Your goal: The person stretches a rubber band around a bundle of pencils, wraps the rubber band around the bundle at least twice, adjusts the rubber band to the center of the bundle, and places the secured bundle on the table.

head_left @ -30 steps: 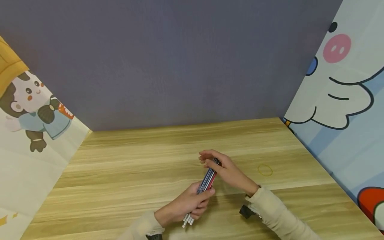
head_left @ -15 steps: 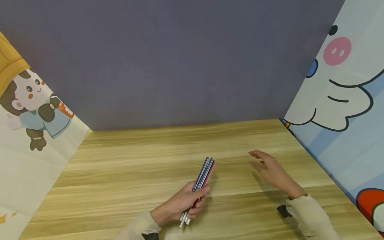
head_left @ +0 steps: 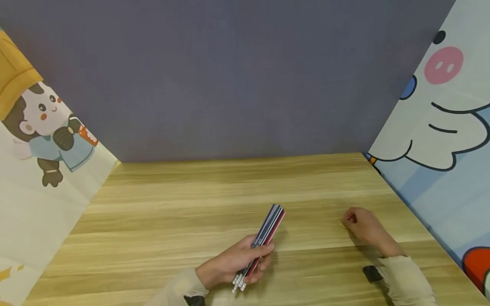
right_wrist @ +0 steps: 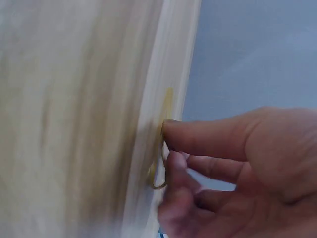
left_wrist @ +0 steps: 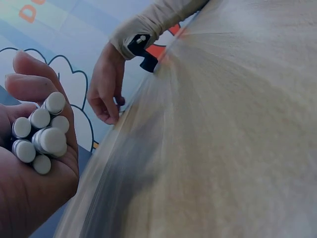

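My left hand (head_left: 239, 259) grips a bundle of pencils (head_left: 269, 226), mostly dark blue with a red one along the right side. They slant up and away over the table, and their white eraser ends (left_wrist: 51, 141) stick out below the fist, filling the left of the left wrist view. Off to the right, my right hand (head_left: 365, 227) reaches down to the tabletop. Its thumb and finger pinch a thin yellow rubber band (right_wrist: 169, 101) in the right wrist view; the fingers hide part of the loop.
The wood-grain table (head_left: 172, 221) ends at a dark grey panel (head_left: 237, 85) at the back. Cartoon-printed walls stand on the left (head_left: 49, 212) and right (head_left: 432, 191). A black wrist strap piece (head_left: 372, 273) hangs under the right sleeve.
My right hand has left the top of the pencils, moved right and come down onto the rubber band, closing its fingers there. The left hand keeps its grip on the bundle.
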`<action>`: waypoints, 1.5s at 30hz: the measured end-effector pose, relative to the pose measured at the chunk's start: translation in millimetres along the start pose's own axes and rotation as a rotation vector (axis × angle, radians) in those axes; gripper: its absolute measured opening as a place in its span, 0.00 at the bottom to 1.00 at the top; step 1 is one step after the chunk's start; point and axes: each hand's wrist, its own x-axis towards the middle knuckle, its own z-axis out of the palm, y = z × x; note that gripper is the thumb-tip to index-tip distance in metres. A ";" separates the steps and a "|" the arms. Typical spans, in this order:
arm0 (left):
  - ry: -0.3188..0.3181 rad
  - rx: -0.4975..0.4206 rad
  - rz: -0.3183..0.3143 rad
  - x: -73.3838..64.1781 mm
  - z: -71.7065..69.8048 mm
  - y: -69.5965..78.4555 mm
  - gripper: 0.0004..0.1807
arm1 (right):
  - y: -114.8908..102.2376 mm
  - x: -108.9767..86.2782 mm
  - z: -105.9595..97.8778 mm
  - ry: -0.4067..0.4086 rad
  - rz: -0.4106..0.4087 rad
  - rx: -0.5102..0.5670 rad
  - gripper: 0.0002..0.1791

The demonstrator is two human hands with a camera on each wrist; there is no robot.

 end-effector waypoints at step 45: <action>-0.016 -0.002 -0.099 -0.9 4.8 4.4 0.08 | -50.4 -3.9 6.1 -0.253 -0.119 0.806 0.20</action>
